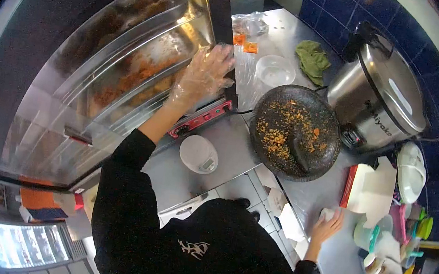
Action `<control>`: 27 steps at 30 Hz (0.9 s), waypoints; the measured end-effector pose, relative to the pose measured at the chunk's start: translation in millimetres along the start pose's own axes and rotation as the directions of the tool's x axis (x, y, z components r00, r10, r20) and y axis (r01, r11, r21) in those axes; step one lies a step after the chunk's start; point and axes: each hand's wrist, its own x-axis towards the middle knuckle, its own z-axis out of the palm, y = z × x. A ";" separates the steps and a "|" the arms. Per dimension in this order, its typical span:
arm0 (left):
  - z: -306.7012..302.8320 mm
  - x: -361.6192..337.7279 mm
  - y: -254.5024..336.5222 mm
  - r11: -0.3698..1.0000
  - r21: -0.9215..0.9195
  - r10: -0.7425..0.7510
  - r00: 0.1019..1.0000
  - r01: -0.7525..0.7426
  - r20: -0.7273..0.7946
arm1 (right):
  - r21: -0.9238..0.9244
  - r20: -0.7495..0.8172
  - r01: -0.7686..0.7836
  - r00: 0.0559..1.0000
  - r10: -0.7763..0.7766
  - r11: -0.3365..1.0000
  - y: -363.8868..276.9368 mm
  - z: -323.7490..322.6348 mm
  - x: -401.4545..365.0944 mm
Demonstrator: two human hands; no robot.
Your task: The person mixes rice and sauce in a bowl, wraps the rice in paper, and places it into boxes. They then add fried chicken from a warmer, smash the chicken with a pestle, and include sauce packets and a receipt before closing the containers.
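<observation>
My left hand (202,75), in a clear plastic glove, is raised at the dark frame (218,15) of a glass-fronted display case (126,56). Its fingers are bent round the frame's edge. Behind the glass, browned food lies on metal trays. My bare right hand (328,227) rests low on the steel counter, its fingers closed over a small whitish crumpled thing (326,214). Beside that hand stands an open white paper box (370,189) with a red side. Between my hands sits a dark stone mortar (263,136) with a pestle (298,148) and orange-yellow crumbs in it.
A white kitchen scale (198,154) is below the case's red control panel (201,119). Behind the mortar are a clear bowl (275,71), a green cloth (312,61) and a steel rice cooker (378,95). Bottles and containers (386,264) crowd the right side.
</observation>
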 end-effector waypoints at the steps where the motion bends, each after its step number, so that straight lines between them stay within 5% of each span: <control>1: -2.5 -1.4 1.6 0.999 0.039 -0.035 0.999 0.034 0.011 | 0.036 -0.005 -0.009 1.000 0.009 0.999 -5.6 2.7 -1.6; 5: -12.0 -14.2 -2.9 0.978 0.209 -0.036 0.998 0.024 0.051 | -0.069 0.124 0.014 0.992 -0.006 0.998 -0.8 4.5 -12.4; 14: -28.0 -70.7 -23.2 0.987 0.110 -0.114 0.991 0.121 -0.067 | 0.051 0.447 -0.241 0.874 0.194 0.969 33.7 -1.6 -8.6; 18: -56.8 -123.3 -28.9 0.921 0.274 -0.321 0.938 0.277 0.133 | 0.167 0.394 -0.224 0.908 0.143 0.960 50.0 3.1 -11.2; 20: -79.5 -128.2 -17.3 0.858 0.335 -0.430 0.901 0.388 0.056 | 0.177 0.418 -0.269 0.891 0.175 0.947 41.7 -1.3 0.4; 21: -90.2 -129.9 -13.3 0.809 0.382 -0.490 0.871 0.447 0.018 | 0.353 0.540 -0.514 0.795 0.278 0.782 44.1 -3.3 5.8; 23: -104.8 -120.0 2.2 0.776 0.142 -0.625 0.779 0.614 0.048 | 0.480 0.812 -0.846 0.528 0.248 0.230 50.8 -7.2 22.3; 24: -108.5 -114.6 10.5 0.722 0.032 -0.692 0.719 0.691 0.071 | 0.562 0.807 -0.825 0.533 0.253 -0.055 47.7 -20.6 38.8; 25: -86.3 -116.0 20.8 0.806 -0.060 -0.591 0.806 0.589 -0.028 | 0.579 0.815 -0.743 0.522 0.252 -0.335 45.2 -30.2 55.9; 26: -73.3 -115.0 36.0 0.835 0.009 -0.546 0.825 0.551 0.146 | 0.603 0.790 -0.754 0.519 0.326 -0.261 66.3 -19.8 71.5; 27: -58.3 -108.1 39.6 0.822 -0.258 -0.474 0.861 0.508 0.185 | 0.623 0.754 -0.760 0.519 0.403 -0.186 91.7 -7.0 91.7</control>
